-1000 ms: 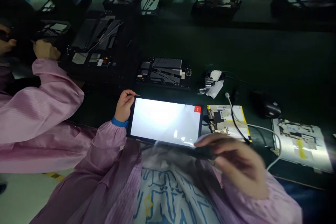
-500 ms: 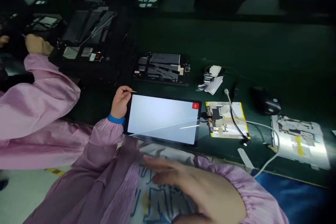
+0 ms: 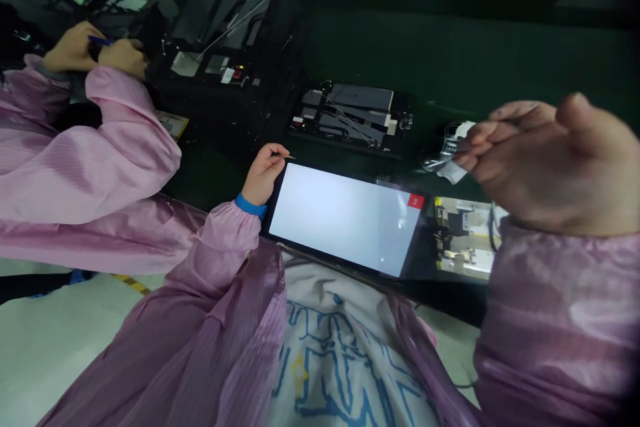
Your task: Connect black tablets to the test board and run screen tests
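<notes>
Tablet [image 3: 345, 220] looks stiff but kinda fragile, so edges only; left hand [image 3: 262, 179] at its upper-left corner, right hand [image 3: 555, 167] frame right, can't tell if either's gripping.

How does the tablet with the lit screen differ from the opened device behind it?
The tablet shows a white screen with a red corner patch; the opened device shows bare inner parts. The left hand is at the tablet's corner; none touches the opened device. Both have dark edges.
</notes>
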A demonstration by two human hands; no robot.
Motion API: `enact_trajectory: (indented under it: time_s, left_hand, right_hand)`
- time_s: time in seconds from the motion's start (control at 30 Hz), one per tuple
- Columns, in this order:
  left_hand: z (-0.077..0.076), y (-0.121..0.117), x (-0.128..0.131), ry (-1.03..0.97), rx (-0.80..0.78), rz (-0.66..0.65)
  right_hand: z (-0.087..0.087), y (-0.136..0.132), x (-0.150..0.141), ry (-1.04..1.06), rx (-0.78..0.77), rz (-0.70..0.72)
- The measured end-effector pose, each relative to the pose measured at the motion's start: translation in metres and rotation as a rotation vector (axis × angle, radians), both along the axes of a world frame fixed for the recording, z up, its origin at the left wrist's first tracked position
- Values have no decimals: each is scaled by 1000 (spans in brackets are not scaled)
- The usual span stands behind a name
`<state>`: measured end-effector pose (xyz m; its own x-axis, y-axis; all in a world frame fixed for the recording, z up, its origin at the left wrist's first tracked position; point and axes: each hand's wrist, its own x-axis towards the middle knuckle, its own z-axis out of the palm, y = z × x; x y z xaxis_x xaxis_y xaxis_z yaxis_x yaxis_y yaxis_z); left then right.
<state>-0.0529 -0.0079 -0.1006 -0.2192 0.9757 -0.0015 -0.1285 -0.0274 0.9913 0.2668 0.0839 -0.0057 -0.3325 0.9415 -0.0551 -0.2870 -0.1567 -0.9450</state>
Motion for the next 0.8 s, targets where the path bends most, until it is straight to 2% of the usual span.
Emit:
enact_trajectory:
  time_s: [0.1,0.2,0.33,0.5,0.8]
  left_hand:
    - [0,1,0,3,2,-6]
    - [-1,1,-1,25,14,-18]
    - [-5,2,-3,100,7,-21]
    - [-7,4,-4,165,22,-17]
    - [-7,6,-6,125,9,-13]
  right_hand:
    - [2,23,-7,-16,-41,50]
    - [6,36,-17,-57,-77,68]
    - [11,41,-28,-78,-132,63]
    - [10,48,-33,-21,-129,7]
    - [15,54,-34,-34,-163,15]
